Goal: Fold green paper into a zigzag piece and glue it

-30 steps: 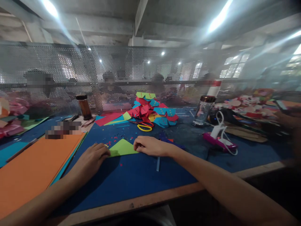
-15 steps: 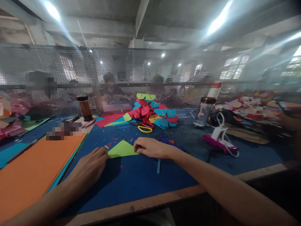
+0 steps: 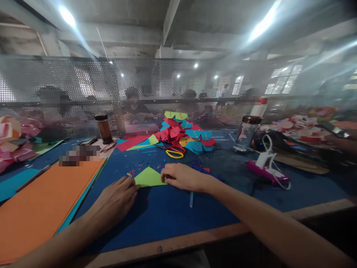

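I'm likely creasing the green paper (image 3: 150,178), right hand (image 3: 182,175) seemingly pinching one corner, left hand (image 3: 118,196) bunched over another, grip unclear, next needing even pressure.

The left forearm (image 3: 67,230) and right forearm (image 3: 267,217), both bare, extend from the lower corners and converge inward. The left hand (image 3: 118,195) is angled forward, back uppermost, fingers (image 3: 128,182) bent and close together (fingertips not clearly visible). The right hand (image 3: 182,176) points leftward, fingers curled. The hands are near each other, not touching.
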A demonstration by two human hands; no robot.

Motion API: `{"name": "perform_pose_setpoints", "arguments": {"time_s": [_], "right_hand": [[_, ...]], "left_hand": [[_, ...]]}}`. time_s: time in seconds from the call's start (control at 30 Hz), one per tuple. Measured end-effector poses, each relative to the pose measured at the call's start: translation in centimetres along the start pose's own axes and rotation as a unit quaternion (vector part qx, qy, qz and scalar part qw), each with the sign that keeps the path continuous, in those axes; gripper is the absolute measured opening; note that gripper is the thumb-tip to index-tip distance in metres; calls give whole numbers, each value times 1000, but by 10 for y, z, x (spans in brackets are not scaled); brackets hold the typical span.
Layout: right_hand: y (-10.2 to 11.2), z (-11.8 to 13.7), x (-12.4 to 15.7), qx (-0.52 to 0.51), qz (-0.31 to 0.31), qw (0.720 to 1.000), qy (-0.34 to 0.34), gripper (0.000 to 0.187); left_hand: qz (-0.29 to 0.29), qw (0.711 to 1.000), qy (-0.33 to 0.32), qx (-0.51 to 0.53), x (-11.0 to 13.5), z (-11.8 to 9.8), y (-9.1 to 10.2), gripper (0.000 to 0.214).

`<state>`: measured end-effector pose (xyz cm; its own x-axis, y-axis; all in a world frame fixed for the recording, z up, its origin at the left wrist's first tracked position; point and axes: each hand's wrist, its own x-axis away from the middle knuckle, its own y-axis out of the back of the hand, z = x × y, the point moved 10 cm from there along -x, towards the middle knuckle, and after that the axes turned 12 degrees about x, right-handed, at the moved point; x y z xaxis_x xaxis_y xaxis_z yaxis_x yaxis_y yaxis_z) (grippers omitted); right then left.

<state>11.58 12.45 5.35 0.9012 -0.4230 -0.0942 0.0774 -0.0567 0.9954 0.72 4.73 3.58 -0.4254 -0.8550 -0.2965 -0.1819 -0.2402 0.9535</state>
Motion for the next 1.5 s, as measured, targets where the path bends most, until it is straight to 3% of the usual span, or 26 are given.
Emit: {"name": "perform_pose_setpoints", "arguments": {"time_s": [0.3, 0.6, 1.27, 1.5], "right_hand": [[1, 25, -1, 62, -69, 994, 57, 19], [0, 40, -3, 89, -101, 988, 82, 24], [1, 55, 1, 182, -78, 973, 119, 30], [4, 42, -1, 94, -95, 988, 74, 24]], "left_hand": [[6, 1000, -4, 2, -2, -4, -1, 31], [13, 1000, -18, -8, -4, -5, -3, 33], [37, 999, -18, -10, -5, -5, -4, 36], [6, 999, -19, 39, -5, -2, -1, 32]]}}
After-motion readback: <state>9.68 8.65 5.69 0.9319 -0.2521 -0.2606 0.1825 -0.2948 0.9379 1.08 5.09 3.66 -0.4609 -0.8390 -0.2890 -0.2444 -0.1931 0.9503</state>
